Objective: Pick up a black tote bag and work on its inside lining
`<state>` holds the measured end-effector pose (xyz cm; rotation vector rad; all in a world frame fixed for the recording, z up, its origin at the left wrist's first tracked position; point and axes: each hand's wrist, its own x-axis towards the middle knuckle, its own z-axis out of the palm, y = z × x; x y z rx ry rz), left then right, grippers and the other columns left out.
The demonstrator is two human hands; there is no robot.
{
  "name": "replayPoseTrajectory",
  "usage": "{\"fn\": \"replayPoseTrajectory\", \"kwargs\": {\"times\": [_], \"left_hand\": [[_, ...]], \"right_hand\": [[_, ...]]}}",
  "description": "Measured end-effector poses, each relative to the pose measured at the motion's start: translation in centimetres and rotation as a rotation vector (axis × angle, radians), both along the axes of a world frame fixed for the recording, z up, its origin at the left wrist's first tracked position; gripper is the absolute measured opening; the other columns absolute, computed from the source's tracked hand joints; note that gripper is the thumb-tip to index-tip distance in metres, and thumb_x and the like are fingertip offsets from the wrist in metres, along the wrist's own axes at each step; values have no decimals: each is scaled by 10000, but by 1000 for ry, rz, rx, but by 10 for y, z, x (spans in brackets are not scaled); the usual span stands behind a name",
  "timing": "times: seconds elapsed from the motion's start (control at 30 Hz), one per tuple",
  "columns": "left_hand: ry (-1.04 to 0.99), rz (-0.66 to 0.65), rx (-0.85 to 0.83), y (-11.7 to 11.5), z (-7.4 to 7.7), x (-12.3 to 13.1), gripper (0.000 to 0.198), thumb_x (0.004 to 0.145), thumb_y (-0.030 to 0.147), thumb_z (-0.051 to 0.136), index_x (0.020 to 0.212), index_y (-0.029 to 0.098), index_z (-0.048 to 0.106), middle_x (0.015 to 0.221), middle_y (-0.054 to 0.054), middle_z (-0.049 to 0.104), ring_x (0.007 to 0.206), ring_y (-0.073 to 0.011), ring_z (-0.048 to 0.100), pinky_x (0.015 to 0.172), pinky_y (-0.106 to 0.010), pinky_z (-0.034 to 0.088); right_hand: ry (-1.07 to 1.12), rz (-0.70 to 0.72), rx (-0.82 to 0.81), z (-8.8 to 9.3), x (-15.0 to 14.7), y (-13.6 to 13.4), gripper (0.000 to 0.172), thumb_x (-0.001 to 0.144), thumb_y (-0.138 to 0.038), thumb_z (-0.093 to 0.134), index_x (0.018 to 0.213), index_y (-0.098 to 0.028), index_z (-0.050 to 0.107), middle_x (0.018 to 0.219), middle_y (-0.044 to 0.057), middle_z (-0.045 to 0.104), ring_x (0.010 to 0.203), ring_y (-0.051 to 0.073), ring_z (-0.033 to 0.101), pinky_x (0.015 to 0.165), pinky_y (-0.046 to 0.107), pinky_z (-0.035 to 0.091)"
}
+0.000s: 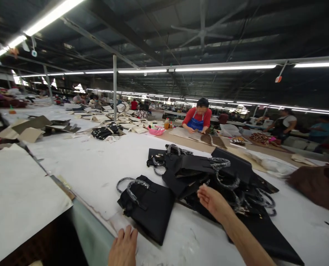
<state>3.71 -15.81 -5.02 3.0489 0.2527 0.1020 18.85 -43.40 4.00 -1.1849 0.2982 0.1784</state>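
Observation:
A black handbag (153,208) with plastic-wrapped handles lies flat on the white table, apart from a heap. Beside its lower left edge my left hand (123,246) rests near the table's front edge, fingers stretched out and holding nothing. Over the near side of the heaped black handbags (197,166) reaches my right hand (212,201). Its fingers are slightly bent with nothing visible in them; I cannot tell whether they touch a bag. Several bags overlap in that heap, their wrapped handles sticking out at different angles.
Across the white table (98,166), a person (199,118) in a blue apron leans over brown material. A pink basin (156,129) and black patterned fabric (106,131) lie farther back. A brown bag-like item (316,186) is at right. A gap separates another table (23,192) at left.

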Motion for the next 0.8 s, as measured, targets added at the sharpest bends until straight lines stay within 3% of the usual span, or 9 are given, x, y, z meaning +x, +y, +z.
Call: {"fn": "replayPoseTrajectory", "kwargs": {"times": [0.07, 0.13, 0.23, 0.3, 0.47, 0.67, 0.8], "left_hand": [[14, 22, -29, -1, 2, -1, 522, 740, -87, 344, 1088, 181, 626, 1193, -90, 568, 1078, -256, 495, 870, -364, 394], [10, 37, -37, -3, 3, -1, 483, 751, -71, 358, 1062, 180, 630, 1150, -89, 578, 1055, -267, 496, 863, -387, 386], [-3, 32, -36, -6, 4, -2, 382, 777, -24, 400, 1005, 172, 636, 1075, -94, 582, 1021, -274, 494, 835, -399, 382], [-8, 25, -38, -6, 5, -3, 342, 778, -7, 421, 983, 165, 633, 1047, -96, 574, 1011, -269, 488, 820, -388, 377], [-36, 4, -87, -2, 7, -6, 339, 802, 10, 395, 990, 173, 625, 1043, -89, 567, 997, -270, 487, 826, -389, 360], [-25, 25, -147, 0, 13, -7, 376, 784, -4, 375, 997, 157, 640, 1042, -104, 579, 985, -275, 501, 825, -390, 388], [-30, 65, -330, 8, 19, -5, 397, 772, 11, 373, 1036, 139, 639, 1075, -114, 589, 1006, -260, 517, 848, -367, 406]], "right_hand": [[81, 146, -53, -16, -34, 22, 228, 697, -239, 767, 779, -101, 605, 688, 80, 660, 567, 170, 629, 484, 229, 476], [114, 229, -66, -31, -59, 46, 285, 611, -188, 819, 782, -109, 606, 694, 81, 668, 619, 198, 646, 543, 258, 498], [142, 247, -62, -47, -69, 77, 211, 697, -195, 760, 749, -132, 565, 668, 20, 642, 625, 147, 627, 578, 239, 498], [194, 244, -80, -52, -61, 92, 176, 792, -220, 678, 730, -134, 538, 631, -20, 596, 551, 105, 581, 505, 204, 470], [349, 246, -94, -53, -36, 119, 265, 876, -330, 582, 719, -123, 529, 569, -65, 479, 385, 36, 395, 322, 138, 286], [409, 224, 38, -52, -42, 150, 179, 883, -270, 577, 792, -121, 536, 610, -67, 475, 382, 22, 357, 319, 127, 282], [347, 257, 131, -44, -57, 161, 84, 872, -175, 578, 817, -119, 546, 628, -61, 520, 375, 22, 372, 322, 126, 286]]}}
